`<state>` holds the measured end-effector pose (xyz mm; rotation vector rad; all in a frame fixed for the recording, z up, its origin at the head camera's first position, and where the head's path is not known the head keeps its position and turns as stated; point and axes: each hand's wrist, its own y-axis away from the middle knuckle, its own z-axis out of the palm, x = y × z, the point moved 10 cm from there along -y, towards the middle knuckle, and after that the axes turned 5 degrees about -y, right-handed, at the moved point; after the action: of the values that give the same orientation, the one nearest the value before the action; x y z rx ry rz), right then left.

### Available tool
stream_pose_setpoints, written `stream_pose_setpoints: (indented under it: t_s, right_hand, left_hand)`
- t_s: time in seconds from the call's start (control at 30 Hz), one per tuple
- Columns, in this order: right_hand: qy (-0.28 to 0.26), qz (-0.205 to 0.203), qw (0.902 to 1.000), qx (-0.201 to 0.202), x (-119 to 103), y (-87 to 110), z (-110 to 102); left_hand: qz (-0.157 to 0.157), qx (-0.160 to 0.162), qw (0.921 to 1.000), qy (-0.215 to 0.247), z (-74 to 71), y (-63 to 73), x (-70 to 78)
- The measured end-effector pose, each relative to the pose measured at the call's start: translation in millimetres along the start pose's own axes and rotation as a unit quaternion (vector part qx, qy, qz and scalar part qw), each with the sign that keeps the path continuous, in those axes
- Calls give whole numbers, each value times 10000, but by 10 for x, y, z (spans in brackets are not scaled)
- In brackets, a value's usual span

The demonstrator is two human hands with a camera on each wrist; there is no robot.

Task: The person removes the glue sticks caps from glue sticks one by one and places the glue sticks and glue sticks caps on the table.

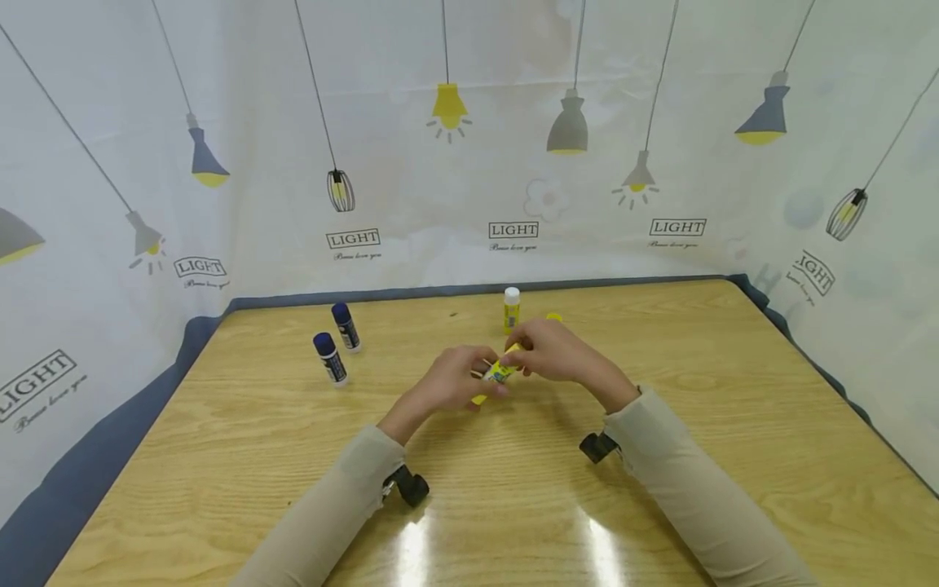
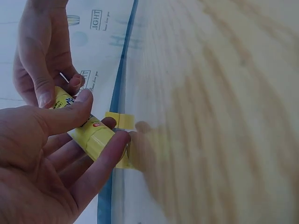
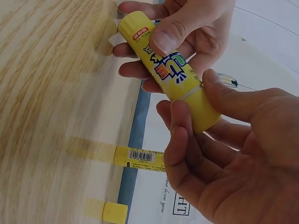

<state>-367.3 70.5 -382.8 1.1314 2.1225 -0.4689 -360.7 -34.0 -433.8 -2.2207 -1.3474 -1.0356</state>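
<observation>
Both hands are on one yellow glue stick point(image 1: 501, 372), held slanted above the table. My left hand point(image 1: 456, 379) grips its body between thumb and fingers, with the printed label showing in the right wrist view. At the other end, my right hand point(image 1: 550, 349) pinches the yellow cap point(image 3: 201, 109), which sits on the body with a thin pale line at the joint. Just beyond the hands, a second yellow glue stick point(image 1: 511, 314) stands upright with a white top. A loose yellow cap point(image 3: 115, 213) rests on the table beside it, partly hidden by the right hand in the head view.
Two glue sticks with dark blue caps, a nearer one point(image 1: 330, 359) and a farther one point(image 1: 346, 328), stand on the left of the wooden table point(image 1: 469, 505). A pale curtain point(image 1: 411, 163) printed with lamps hangs around the table's back and sides.
</observation>
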Motion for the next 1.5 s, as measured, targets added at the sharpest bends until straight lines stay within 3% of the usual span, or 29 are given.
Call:
stream_pose_setpoints:
  t_s: [0.17, 0.43, 0.8, 1.27, 1.5]
  right_hand:
    - [3, 17, 10000, 31, -4, 13, -1]
    - [-131, 431, 9989, -127, 77, 19, 36]
    - [-95, 182, 9998, -35, 2, -7, 30]
    - [-29, -25, 10000, -60, -9, -15, 79]
    - [10, -79, 9999, -82, -37, -6, 74]
  left_hand:
    - [82, -150, 9998, 39, 13, -10, -19]
    - [107, -182, 9997, 75, 17, -8, -14]
    - [124, 8, 9999, -16, -26, 3, 7]
    - [270, -435, 9985, -189, 43, -10, 49]
    - [195, -277, 9993, -141, 1, -3, 33]
